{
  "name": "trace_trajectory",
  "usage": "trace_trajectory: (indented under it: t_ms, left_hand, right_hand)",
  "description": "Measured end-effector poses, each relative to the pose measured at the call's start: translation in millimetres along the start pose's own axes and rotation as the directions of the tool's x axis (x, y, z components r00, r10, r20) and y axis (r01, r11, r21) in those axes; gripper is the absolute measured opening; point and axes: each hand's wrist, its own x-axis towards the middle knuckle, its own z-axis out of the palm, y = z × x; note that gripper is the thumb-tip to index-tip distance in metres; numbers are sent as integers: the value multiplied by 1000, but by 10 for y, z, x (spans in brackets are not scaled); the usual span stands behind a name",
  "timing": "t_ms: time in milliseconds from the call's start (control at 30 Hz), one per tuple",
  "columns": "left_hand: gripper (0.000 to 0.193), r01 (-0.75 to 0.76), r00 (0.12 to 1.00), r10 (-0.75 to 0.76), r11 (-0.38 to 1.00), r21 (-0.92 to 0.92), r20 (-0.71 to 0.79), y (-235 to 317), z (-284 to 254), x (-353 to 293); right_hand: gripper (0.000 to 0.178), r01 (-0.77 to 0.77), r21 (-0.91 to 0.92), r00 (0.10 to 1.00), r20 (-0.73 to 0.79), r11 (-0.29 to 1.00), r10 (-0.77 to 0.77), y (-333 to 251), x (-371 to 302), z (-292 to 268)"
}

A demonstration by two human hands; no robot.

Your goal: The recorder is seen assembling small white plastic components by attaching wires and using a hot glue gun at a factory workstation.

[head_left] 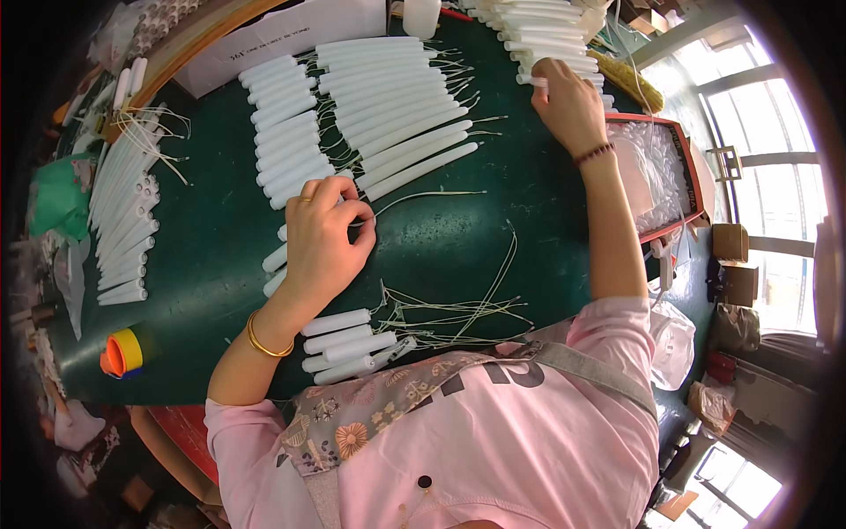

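White tubes (275, 257) partly hidden by left hand (326, 229); whether pale cord (432, 193) is gripped there cannot be told. White container (421, 19), upper tube pile (546, 35) cut off by top edge.

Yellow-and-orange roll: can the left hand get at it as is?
Probably yes: between the left hand and the roll lie only low white tubes and green tabletop.

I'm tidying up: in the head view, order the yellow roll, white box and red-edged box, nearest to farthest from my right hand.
1. Red-edged box, lower right of the right hand.
2. White box, upper left.
3. Yellow roll, lower left.
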Motion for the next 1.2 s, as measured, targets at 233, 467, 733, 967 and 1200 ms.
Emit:
trace_trajectory:
  t_ms: [233,467,733,967,1200]
  left_hand:
    - [11,39,999,-40,998,-49,-20,-100,44,-17]
    - [14,-57,995,46,990,129,89,62,-8,167]
    - [9,-330,940,303,923,199,155,157,414,630]
    - [7,-198,976,197,980,12,90,106,423,625]
    - [7,-134,985,139,989,-62,98,93,372,562]
  right_hand:
    - [19,-245,870,890,26,428,456,-357,-674,-469]
    - [21,-360,854,864,153,376,480,-165,-1206,-454]
    - [21,-344,891,865,178,296,470,-89,-1266,-408]
    - [24,-336,939,835,259,77,486,-73,-1362,-410]
    - [25,-333,942,827,272,39,491,-87,-1325,-392]
